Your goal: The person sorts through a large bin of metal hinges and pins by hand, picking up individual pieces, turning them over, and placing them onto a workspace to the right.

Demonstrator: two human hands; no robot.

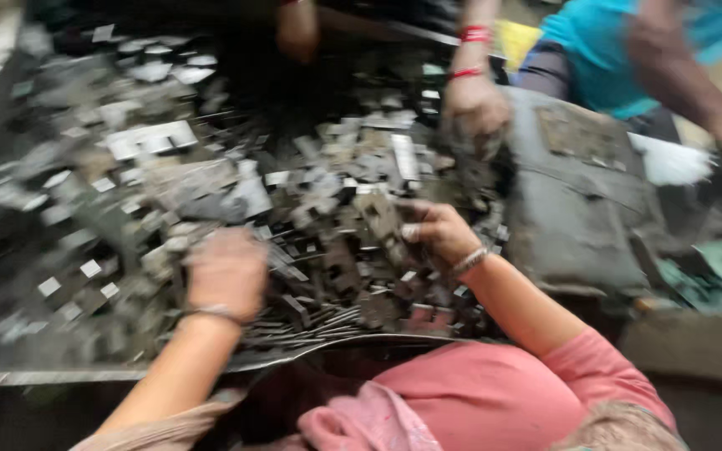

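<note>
Right grip (432, 230) on metal scrap (378, 213), mid-heap (211, 192), crowded.

Around me the light is dim and everything is motion-blurred. A dark tabletop (10, 380) stretches ahead of me. To my right lies a grey sack (578, 209), with a dark floor (712, 418) below it.

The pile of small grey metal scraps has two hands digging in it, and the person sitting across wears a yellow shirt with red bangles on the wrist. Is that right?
Not quite. The head view shows the person across in a turquoise shirt, not yellow. The rest holds: the left hand and right hand dig in the pile of small grey metal scraps, and red bangles circle the other person's wrist.
</note>
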